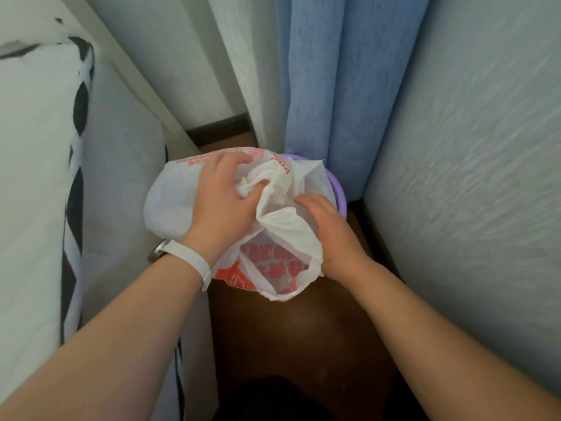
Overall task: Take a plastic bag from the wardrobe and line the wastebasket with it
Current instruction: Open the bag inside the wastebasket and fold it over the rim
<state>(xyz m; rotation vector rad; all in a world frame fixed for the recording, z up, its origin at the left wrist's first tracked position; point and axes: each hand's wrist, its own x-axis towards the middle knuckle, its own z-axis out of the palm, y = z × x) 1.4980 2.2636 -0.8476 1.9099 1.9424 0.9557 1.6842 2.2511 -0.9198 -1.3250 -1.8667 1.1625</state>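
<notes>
Head view: plastic bag [170, 205], white with red print, lies spread over the mouth of the purple wastebasket [338, 189], which stands on the dark floor [288, 329] in a corner by the blue curtain [318, 86]. Left hand [224, 196], with a white watch strap [189, 259] at its wrist, grips a bunched wad of film at the middle, probably to push the bag's belly down inside. Right hand [331, 229] lays its fingers on a fold near the right rim, likely pinning that edge. Its thumb is hidden, so I cannot tell whether it pinches. Lining looks partway done.
</notes>
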